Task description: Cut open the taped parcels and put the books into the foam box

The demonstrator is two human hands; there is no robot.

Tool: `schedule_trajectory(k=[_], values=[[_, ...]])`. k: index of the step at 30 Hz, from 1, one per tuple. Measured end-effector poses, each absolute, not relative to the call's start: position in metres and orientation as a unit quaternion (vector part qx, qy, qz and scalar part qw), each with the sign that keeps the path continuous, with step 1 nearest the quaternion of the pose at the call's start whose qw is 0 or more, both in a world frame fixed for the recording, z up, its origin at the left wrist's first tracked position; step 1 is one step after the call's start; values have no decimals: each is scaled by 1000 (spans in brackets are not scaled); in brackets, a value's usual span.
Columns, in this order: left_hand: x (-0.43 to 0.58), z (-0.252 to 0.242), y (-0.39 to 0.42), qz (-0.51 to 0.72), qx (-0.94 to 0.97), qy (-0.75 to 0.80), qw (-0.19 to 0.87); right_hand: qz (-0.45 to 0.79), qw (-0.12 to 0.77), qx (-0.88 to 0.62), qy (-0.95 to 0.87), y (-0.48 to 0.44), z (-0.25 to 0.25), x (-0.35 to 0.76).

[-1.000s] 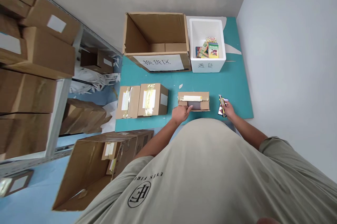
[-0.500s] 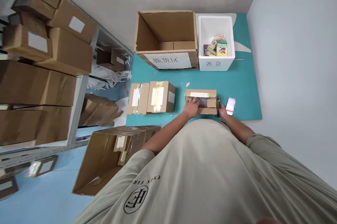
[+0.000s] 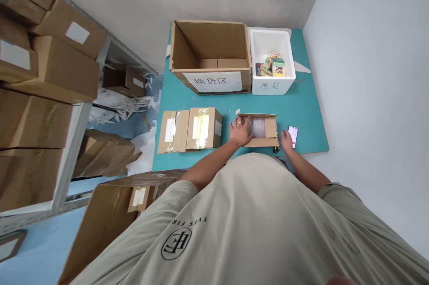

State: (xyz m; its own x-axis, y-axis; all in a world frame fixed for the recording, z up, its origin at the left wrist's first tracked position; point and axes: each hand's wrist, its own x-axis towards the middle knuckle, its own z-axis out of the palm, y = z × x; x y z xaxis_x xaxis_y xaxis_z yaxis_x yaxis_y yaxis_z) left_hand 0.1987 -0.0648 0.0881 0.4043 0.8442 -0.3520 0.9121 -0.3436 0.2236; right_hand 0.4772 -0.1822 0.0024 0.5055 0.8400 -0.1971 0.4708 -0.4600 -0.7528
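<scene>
A small cardboard box lies on the teal table with its top flaps apart, and clear plastic packing, perhaps bubble wrap, shows inside. My left hand rests over the box's left end with its fingers spread. Close to the right end, a yellow-and-black box cutter lies partly tucked against the cardboard. My right hand is off the cutter, between it and a lit phone, fingers apart and holding nothing I can see.
Two taped cartons stand to the left. Behind are a large open carton with a handwritten label and a white foam bin holding colourful booklets. Loaded shelves and a big open carton lie left; a wall is right.
My right hand has let go of the box cutter and moved slightly away from it. My left hand has spread out at the box's left end, and the box's opening is wider.
</scene>
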Motion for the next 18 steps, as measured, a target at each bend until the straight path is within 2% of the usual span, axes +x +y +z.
schedule_trajectory(k=[2, 4, 8, 11, 15, 18], values=[[200, 85, -63, -82, 812, 538, 209, 268, 316, -815, -405, -175, 21, 471], [201, 83, -64, -67, 810, 539, 223, 261, 273, -811, -447, -167, 39, 457], [202, 79, -66, -32, 802, 539, 254, 259, 85, -823, -498, -146, 64, 421], [205, 76, -67, -15, 793, 543, 275, 255, -13, -836, -485, -133, 70, 403], [216, 68, -66, 9, 779, 553, 295, 243, -45, -851, -463, -128, 73, 398], [220, 62, -65, 51, 776, 544, 316, 262, -4, -853, -451, -130, 73, 404]])
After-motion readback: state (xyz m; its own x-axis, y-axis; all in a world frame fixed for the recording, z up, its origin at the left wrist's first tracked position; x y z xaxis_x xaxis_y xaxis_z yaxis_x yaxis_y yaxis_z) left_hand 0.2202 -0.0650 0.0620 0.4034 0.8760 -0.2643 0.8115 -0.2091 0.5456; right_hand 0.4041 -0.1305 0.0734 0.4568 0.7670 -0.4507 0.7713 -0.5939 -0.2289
